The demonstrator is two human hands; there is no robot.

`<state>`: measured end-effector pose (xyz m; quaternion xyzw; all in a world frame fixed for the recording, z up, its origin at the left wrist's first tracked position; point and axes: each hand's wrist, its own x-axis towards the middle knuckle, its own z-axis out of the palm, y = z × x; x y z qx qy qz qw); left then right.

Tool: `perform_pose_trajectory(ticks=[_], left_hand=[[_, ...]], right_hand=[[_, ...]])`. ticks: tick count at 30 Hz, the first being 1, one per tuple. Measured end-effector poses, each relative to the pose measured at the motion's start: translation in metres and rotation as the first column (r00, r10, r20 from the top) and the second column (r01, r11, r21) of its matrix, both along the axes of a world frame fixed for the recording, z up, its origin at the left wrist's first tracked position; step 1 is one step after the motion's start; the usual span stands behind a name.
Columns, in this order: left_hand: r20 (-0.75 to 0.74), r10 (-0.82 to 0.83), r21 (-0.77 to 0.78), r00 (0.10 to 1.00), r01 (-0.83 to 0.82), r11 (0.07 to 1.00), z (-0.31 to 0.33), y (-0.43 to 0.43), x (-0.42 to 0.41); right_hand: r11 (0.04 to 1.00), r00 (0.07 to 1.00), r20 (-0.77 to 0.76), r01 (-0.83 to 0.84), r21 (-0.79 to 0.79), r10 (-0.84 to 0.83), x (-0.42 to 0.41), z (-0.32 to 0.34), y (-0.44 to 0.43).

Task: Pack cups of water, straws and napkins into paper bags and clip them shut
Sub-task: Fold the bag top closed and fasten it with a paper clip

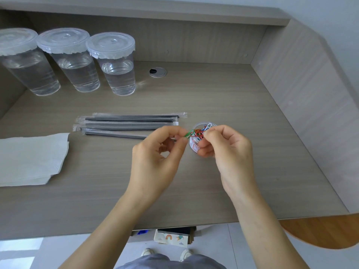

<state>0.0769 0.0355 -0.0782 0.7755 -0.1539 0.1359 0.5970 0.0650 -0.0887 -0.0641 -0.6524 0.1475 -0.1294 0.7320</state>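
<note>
cups of water (75,61), three of them lidded and filled, are standing in a row at the back left of the desk (233,105), none packed yet. napkins (31,158) are lying in a stack at the left edge, and wrapped straws (126,124) are lying side by side in the middle, both looking untouched. no paper bag is showing on the desk, so the packing seems not to be started: bagging and clipping are all still waiting. the left hand (155,160) is pinching a green clip (188,134) between thumb and forefinger. the right hand (231,152) is pinching the tangle of clips (198,133) at the mouth of a small clear tub (194,147), its lower fingers curling against the tub's side. the two hands are apparently working one clip loose from the bunch, getting the fasteners ready first.
</note>
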Motion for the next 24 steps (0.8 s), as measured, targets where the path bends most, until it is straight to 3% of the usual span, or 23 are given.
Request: perform_pose_trajectory(ticks=[7,15,20,24], left_hand=[[-0.288,-0.206,-0.331,0.935,0.104,0.938,0.012,-0.004,0.003],[-0.266,-0.335,-0.298,0.904,0.253,0.92,0.012,-0.001,0.003],[-0.296,-0.372,-0.351,0.88,0.262,0.899,0.011,-0.001,0.001],[-0.287,-0.345,-0.306,0.894,0.256,0.917,0.01,-0.001,0.001]], right_hand=[[0.991,0.991,-0.029,-0.131,0.026,0.131,-0.003,-0.001,0.001],[0.981,0.981,-0.034,-0.193,-0.029,0.192,-0.005,-0.006,-0.003],[0.97,0.972,0.039,-0.23,-0.078,0.233,-0.008,-0.008,-0.001],[0.969,0.964,0.108,-0.235,-0.081,0.243,-0.01,-0.009,-0.001]])
